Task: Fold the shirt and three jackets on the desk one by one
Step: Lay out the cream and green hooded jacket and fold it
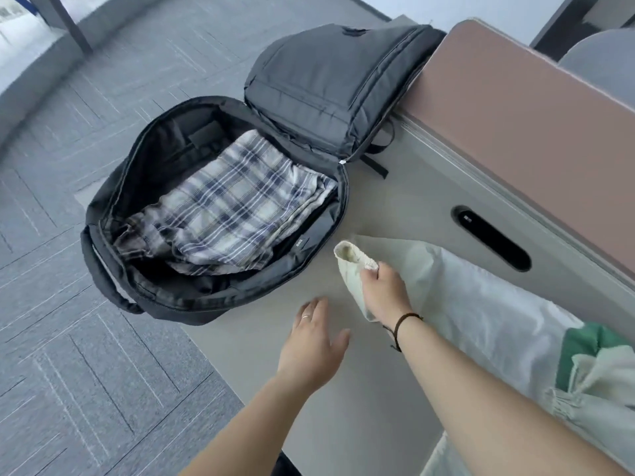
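Note:
A folded plaid shirt [233, 207] lies inside an open dark backpack [113, 269] at the desk's left end. A pale cream and green jacket [481, 304] is spread over the grey desk [395, 201] at the right. My right hand [385, 290] grips the cuff end of its sleeve [350, 259], lifted slightly off the desk. My left hand [312, 341] hovers flat over the desk just left of the sleeve, fingers straight and holding nothing.
The backpack's lid [330, 84] lies flipped open toward the back, against a brown desk partition [532, 108]. A black oval cable slot [491, 238] sits in the desk by the partition. Grey carpet floor [103, 338] lies left of the desk edge.

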Motion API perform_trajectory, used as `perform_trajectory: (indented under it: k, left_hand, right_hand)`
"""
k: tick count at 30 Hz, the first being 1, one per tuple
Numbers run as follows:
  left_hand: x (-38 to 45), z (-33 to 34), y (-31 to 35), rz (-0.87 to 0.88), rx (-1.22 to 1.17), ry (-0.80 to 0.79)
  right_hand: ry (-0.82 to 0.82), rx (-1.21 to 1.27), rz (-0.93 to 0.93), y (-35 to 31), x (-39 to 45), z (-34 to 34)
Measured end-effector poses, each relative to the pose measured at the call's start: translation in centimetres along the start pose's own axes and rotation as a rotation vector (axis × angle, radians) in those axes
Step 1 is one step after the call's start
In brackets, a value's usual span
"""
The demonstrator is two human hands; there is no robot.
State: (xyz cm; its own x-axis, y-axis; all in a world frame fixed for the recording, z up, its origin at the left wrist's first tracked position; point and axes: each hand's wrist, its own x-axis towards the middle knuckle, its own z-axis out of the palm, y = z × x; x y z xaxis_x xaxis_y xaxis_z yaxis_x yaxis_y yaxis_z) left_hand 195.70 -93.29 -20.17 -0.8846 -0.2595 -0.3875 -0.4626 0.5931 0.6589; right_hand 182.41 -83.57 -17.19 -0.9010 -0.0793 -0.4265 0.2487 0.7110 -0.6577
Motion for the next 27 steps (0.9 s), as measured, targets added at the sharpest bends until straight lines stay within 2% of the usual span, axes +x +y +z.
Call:
perform_trajectory:
  k: [4,7,10,14,19,23,27]
  left_hand:
    - [1.1,1.4,5.5,0.068,-0.110,-0.062]
    - [1.5,3.4,10.5,0.166,-0.139,-0.066]
    - [0.9,6.9,15.0,0.309,-0.047,-0.151]
    - [-1.9,12.4,20.5,0.547,0.095,-0.199]
    - [-5.8,19.4,25.5,0.741,0.361,-0.264]
    - [-8.0,23.9,27.8,0.785,0.566,-0.315]
    - [-8.9,27.8,28.3,0.786,0.737,-0.370]
  right_hand:
    - [-0.125,0.659,0.208,2.5,-3.5,-6.2]
    - [-0.231,0.820,0.198,5.6,-6.3,-10.9]
    - [-0.231,0.884,0.141,8.6,-8.3,-15.7]
    - [0.073,0.657,0.139,13.1,-9.4,-21.8]
    - [0.454,0.423,0.229,22.0,-11.9,-29.1]
    - [0.612,0.122,0.325,31.3,-15.5,-34.7]
    - [0.705,-0.019,0.470,41.1,-18.4,-39.1]
